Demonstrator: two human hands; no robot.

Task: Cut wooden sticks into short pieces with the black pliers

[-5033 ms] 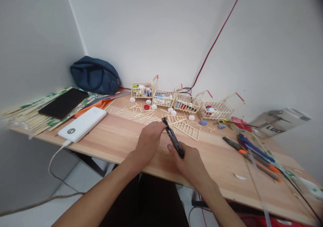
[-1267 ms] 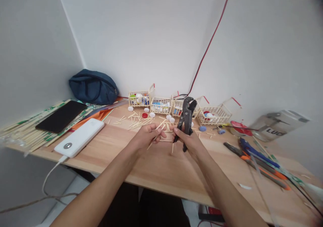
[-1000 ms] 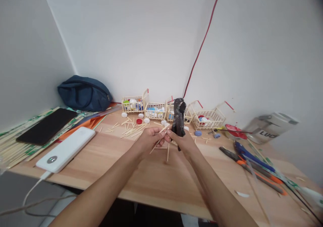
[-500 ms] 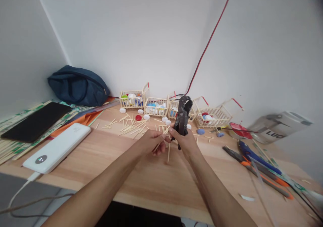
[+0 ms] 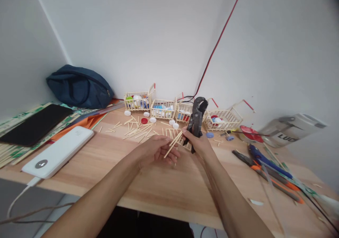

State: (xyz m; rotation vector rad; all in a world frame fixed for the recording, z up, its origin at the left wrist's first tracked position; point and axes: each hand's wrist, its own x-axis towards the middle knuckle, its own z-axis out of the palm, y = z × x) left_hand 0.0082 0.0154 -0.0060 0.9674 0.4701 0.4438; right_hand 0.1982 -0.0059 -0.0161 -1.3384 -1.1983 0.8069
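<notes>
My right hand [image 5: 199, 144] is closed around a black hand cutter [image 5: 197, 116] whose head points up. A few thin wooden sticks [image 5: 173, 143] stick out from the same hand, pinched near the thumb and slanting down to the left. My left hand [image 5: 159, 149] is just left of these sticks, palm turned up and fingers loosely apart; a small stick end shows near its fingertips. Behind both hands lies a flat lattice of sticks [image 5: 171, 134], partly hidden. Cut stick pieces [image 5: 137, 130] are scattered on the table to the left of it.
Several miniature stick carts [image 5: 162, 109] with bottle caps stand along the wall. A white power bank [image 5: 59, 151], a black phone [image 5: 35, 125] and a blue pouch [image 5: 81, 86] are at left. Orange-handled pliers [image 5: 272, 179], a blue-handled tool [image 5: 267, 162] and a clear container [image 5: 290, 130] are at right.
My hands have moved apart. The left fingers have opened away from the sticks, which now slant from my right hand. The upright stick below the hands no longer shows there.
</notes>
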